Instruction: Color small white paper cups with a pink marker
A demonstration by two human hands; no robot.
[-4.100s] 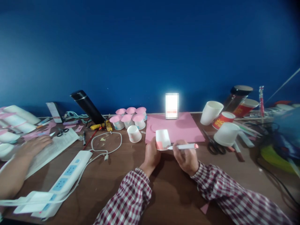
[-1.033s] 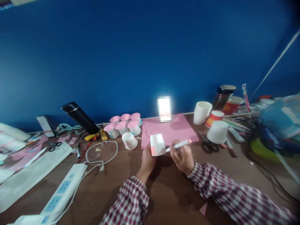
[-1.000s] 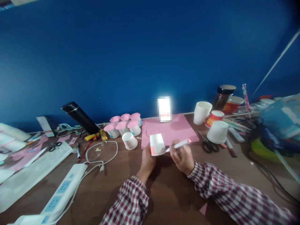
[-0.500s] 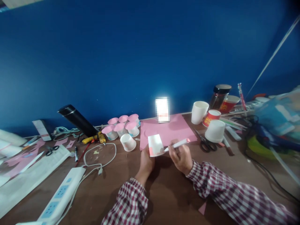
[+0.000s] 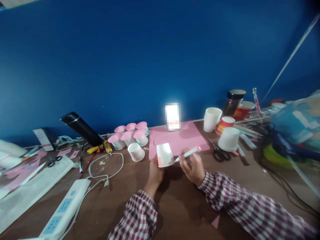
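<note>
White paper cup [image 5: 164, 155] held upside down in the left hand [image 5: 155, 174], grip clamped on its lower rim, wide mouth down toward the bench [image 5: 120, 200], closed base tilted up and slightly left; pink colouring just visible low on the cup's left edge. White marker [image 5: 188, 153] pinched in the right hand [image 5: 193, 167], grip clamped at mid-barrel; long axis slanted from tip at lower left to pink cap end at upper right; tip touching or just short of the cup's lower right side, cannot tell which. Cup directly left of the right grip, directly above the left grip; both hands close together, right hand alone carrying the marker. Beyond both grips, pink paper sheet [image 5: 185, 138]; further left, a loose white cup [image 5: 136, 152] and pink-topped cups [image 5: 130, 134]; right of the right grip, black scissors [image 5: 217, 151].
</note>
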